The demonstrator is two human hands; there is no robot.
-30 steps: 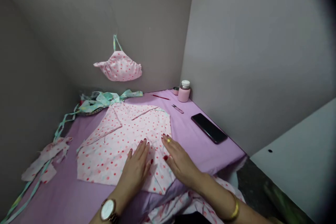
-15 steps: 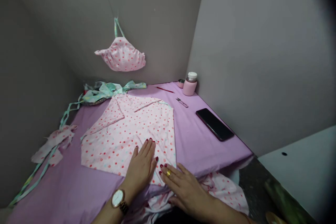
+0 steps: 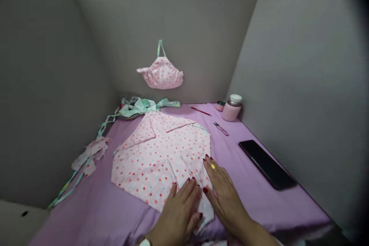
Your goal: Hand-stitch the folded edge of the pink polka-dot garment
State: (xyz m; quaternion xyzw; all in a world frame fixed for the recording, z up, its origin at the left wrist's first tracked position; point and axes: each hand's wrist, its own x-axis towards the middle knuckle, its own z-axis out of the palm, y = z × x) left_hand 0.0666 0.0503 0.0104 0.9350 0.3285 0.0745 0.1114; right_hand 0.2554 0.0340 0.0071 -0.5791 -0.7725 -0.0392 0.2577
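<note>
A piece of pink dotted fabric (image 3: 144, 165) lies spread over the purple tablecloth (image 3: 95, 207), with sewn seams and folds across it. My left hand (image 3: 180, 209) rests flat on its near part, fingers stretched out and pointing away from me. At the fabric's right edge lies my right hand (image 3: 226, 196), fingers extended, with a gold ring on one of them. Neither hand grips anything. The part of the fabric under my palms is hidden.
A phone (image 3: 266, 163), thread snips (image 3: 221, 128), a red pencil (image 3: 201, 111), a pink jar (image 3: 231, 108) and a small round tin (image 3: 220, 105) are at the right and back. Green straps (image 3: 144, 106) and fabric scraps (image 3: 92, 153) lie left. A dotted pouch-shaped piece (image 3: 163, 73) hangs on the wall.
My right hand has moved up along the fabric's right edge and onto it. My left hand is now nearer the fabric's front edge. The camera view has shifted.
</note>
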